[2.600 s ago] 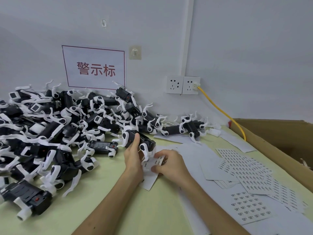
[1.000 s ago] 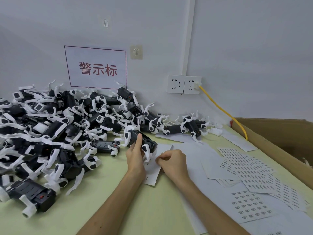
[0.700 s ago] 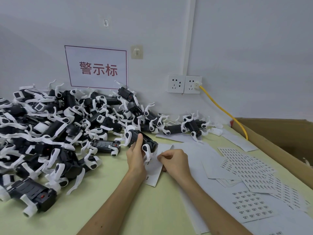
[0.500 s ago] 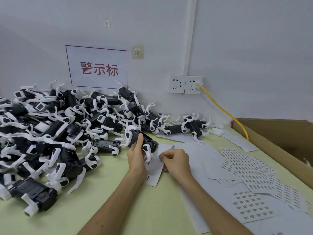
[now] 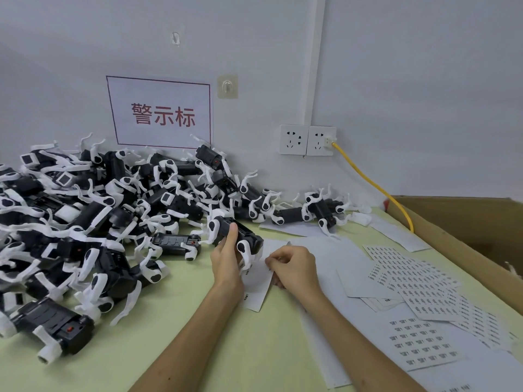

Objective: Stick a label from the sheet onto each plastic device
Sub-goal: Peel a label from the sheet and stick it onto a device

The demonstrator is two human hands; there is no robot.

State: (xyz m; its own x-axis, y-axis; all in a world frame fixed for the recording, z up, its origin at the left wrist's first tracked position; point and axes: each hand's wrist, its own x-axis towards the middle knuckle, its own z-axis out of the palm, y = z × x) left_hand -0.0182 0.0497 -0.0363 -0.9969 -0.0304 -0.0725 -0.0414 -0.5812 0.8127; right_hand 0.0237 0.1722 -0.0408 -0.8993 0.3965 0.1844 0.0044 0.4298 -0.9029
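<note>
My left hand (image 5: 226, 260) grips a black plastic device with white legs (image 5: 240, 236), holding it just above the green table. Under it lies a narrow label sheet (image 5: 256, 290). My right hand (image 5: 294, 268) rests on that sheet's right edge with fingers curled, pinching at the sheet beside the device; whether a label is between the fingertips is hidden. A big heap of the same black and white devices (image 5: 93, 222) fills the left of the table.
Several label sheets (image 5: 418, 281) and blank backing papers are spread over the right of the green table (image 5: 175, 349). A cardboard box (image 5: 467, 222) stands at the far right. A yellow cable (image 5: 373, 185) runs from the wall sockets. More devices (image 5: 319, 210) lie near the wall.
Earlier both hands held the sheet up against the device. The sheet now lies flat on the table, and my right hand has slid a little right along its edge.
</note>
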